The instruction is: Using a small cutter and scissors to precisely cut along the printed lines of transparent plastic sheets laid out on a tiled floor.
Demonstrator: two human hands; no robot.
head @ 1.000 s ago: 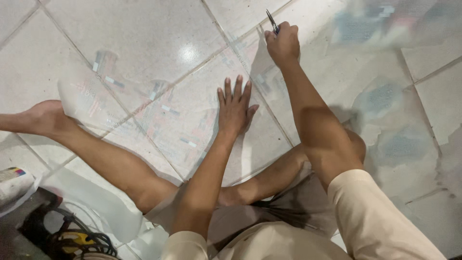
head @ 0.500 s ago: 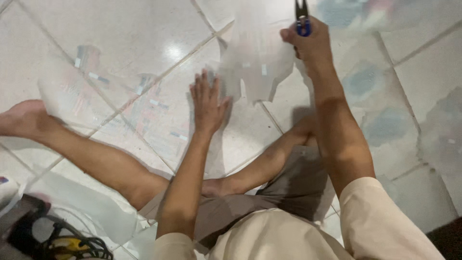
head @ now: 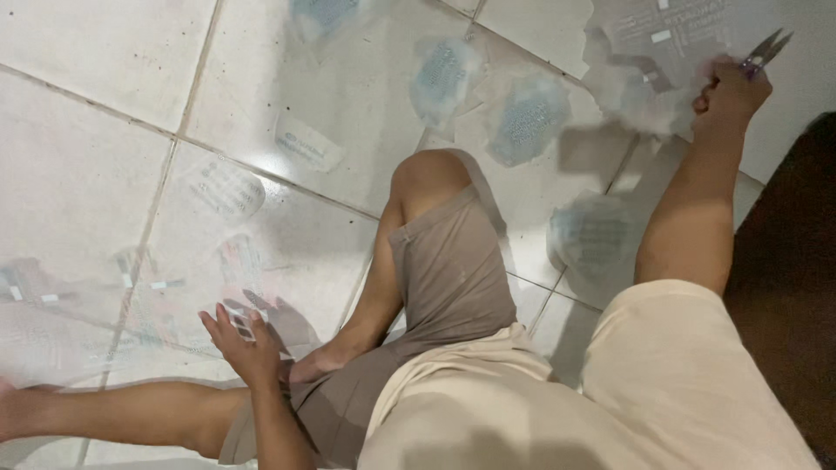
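Seated on the tiled floor (head: 87, 174), the person's right hand (head: 730, 91) grips scissors (head: 765, 48), blades slightly parted, at a clear sheet's (head: 662, 52) edge, while the left hand (head: 244, 339), fingers spread, presses another sheet (head: 174, 287) flat.

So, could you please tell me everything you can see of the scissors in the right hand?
The scissors are small, with thin grey metal blades and what looks like a purple handle, mostly hidden in the right hand. The blades stand slightly apart and point up and to the right, away from the person. They are held at the edge of a clear plastic sheet lying on the tiled floor.
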